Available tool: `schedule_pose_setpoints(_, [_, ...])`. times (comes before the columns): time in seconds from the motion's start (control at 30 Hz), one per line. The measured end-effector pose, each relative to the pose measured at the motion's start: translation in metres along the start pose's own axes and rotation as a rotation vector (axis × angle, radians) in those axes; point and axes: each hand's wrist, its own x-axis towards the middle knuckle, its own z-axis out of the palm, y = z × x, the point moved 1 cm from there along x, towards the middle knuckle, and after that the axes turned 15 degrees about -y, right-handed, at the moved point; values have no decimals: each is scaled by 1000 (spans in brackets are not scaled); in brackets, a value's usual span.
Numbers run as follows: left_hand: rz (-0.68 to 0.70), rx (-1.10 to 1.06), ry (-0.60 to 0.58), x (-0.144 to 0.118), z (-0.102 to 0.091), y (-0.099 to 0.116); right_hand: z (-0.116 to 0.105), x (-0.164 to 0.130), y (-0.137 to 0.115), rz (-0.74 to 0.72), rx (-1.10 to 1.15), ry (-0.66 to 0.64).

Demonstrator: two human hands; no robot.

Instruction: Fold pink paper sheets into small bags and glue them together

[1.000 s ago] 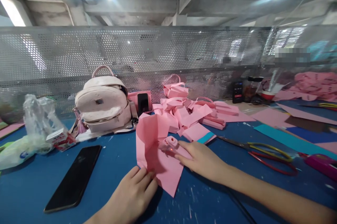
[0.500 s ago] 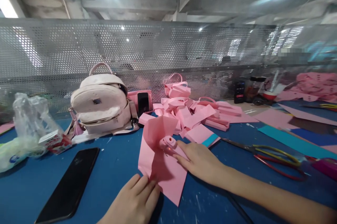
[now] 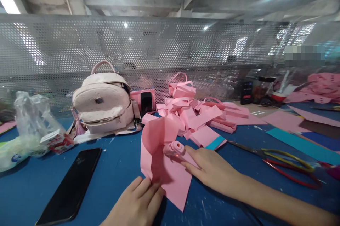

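A folded pink sheet (image 3: 174, 187) lies on the blue tabletop in front of me, its left and back parts standing up as curved walls. My left hand (image 3: 139, 197) grips the sheet's near left edge, fingers bent, with the fingertips partly hidden. In my right hand (image 3: 209, 164) is a pink glue gun (image 3: 177, 148) with a small red light on its side. Its nose points left into the fold, and the tip is hard to make out. Behind the sheet rises a heap of pink paper pieces (image 3: 196, 113), several folded or looped.
Scissors (image 3: 284, 162) with yellow and red handles lie right of my right forearm. Blue strips (image 3: 300, 144) and pink sheets are beyond them. On the left are a black phone (image 3: 71, 183), a pale backpack (image 3: 106, 102) and plastic bags (image 3: 34, 123). A perforated metal partition (image 3: 159, 49) stands behind.
My right hand and the glue gun have shifted slightly right over the sheet. My left hand keeps its grip. The whole view has moved a little.
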Motion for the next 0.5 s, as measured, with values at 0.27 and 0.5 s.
schedule_pose_setpoints(0.27, [5, -4, -88, -4, 0, 1, -2, -11, -1, -62, 68, 52])
schedule_pose_setpoints(0.5, [7, -10, -79, -4, 1, 1, 1, -18, 1, -74, 50, 75])
